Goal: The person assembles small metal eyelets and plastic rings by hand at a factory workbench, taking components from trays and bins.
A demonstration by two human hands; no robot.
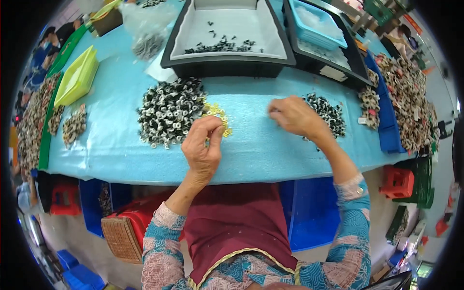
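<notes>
Head view. Nearest the camera, a maroon apron (232,227) and patterned sleeves lead up to both forearms, which reach onto the table (121,145) with its light-blue foam cover.

Left hand (203,147): fingers drawn together, tips pinching at something small just below the little cluster of yellow rings (217,116); what sits in the pinch is too small to tell. Right hand (295,116): fingers curled and pressed together at the tips, resting on the foam just left of the smaller pile of black-and-white rings (328,113); whether it grips a piece cannot be told.

Progress, as a judgement: the work appears well short of finished. A large heap of black-and-white rings (169,113) lies just left of the yellow rings, touching them at its right edge, and looks barely reduced. Beyond that heap, the black tray (227,65) with its pale lining holds only a thin scatter of small dark parts, so little seems to have gone into it. The yellow cluster is small by comparison.

Appearance of the parts: the rings are small, round, holed at the centre, white faces with dark edges, loosely piled and not ordered. The yellow rings are similar in shape, smaller in number.

Elsewhere: a blue basket (316,24) sits right of the black tray; a yellow-green tray (77,77) lies well left of the large heap.
</notes>
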